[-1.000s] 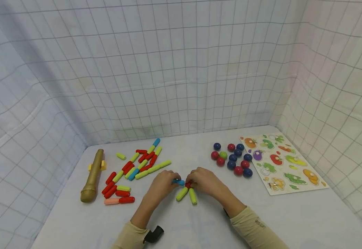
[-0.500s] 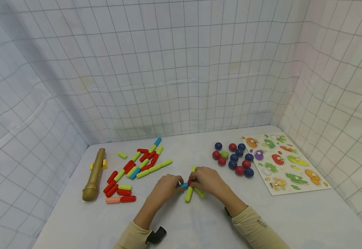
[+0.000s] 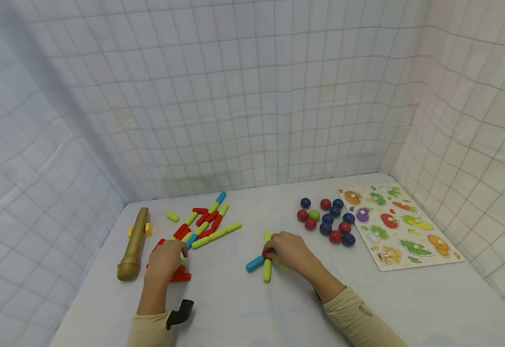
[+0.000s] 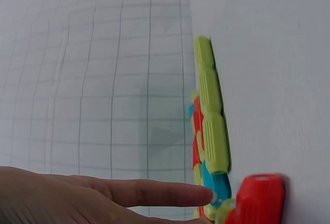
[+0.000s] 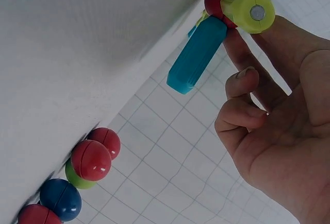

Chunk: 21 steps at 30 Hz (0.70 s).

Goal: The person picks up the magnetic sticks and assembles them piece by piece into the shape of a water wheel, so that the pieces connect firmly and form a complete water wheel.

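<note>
The left hand (image 3: 164, 259), whose grip one cannot tell, is nearer to the slanting sticks (image 3: 182, 232) on the tabletop (image 3: 222, 308), while the right hand (image 3: 291, 251) pinches the red ball (image 3: 265, 254), its blue stick (image 3: 254, 263) pointing leftward.

The place looks like a curtained, lab-style booth: white gridded cloth (image 3: 252, 96) walls three sides of a white worktop (image 3: 218, 308), where toy rods (image 3: 254, 263), balls (image 3: 335, 236) and a puzzle (image 3: 397, 231) lie. Both wrist views show the same cloth behind.
</note>
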Tool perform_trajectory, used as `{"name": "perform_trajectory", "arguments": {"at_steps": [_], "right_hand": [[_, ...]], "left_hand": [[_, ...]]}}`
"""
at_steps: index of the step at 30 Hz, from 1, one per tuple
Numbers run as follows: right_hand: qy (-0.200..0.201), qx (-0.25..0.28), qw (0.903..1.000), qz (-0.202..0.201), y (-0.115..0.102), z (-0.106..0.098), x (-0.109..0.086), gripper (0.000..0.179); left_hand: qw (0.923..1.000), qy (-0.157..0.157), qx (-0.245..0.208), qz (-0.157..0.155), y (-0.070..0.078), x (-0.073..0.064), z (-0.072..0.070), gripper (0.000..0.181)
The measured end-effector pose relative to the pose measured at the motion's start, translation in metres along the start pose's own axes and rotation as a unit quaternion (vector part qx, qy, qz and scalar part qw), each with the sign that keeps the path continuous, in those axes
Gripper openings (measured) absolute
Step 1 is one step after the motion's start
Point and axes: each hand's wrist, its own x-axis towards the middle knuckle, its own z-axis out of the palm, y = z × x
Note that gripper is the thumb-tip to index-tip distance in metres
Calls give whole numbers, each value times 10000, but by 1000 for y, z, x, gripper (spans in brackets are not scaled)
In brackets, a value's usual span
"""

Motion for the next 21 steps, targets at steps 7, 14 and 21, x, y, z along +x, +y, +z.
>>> {"name": "perform_trajectory", "arguments": {"at_steps": [7,14,21], "right_hand": [[18,-77,10000,31,-2,3,1,14],[56,-161,9999,3,-3,3,0,14],[27,-170,9998,-38,-3,2,0,14]], "left_hand": [[9987,-268,-387,-218,-18,3,3,23],[9984,-135,-497,-240,-20,12,11,24],[9998,212,30,14,-22,18,15,16]]}}
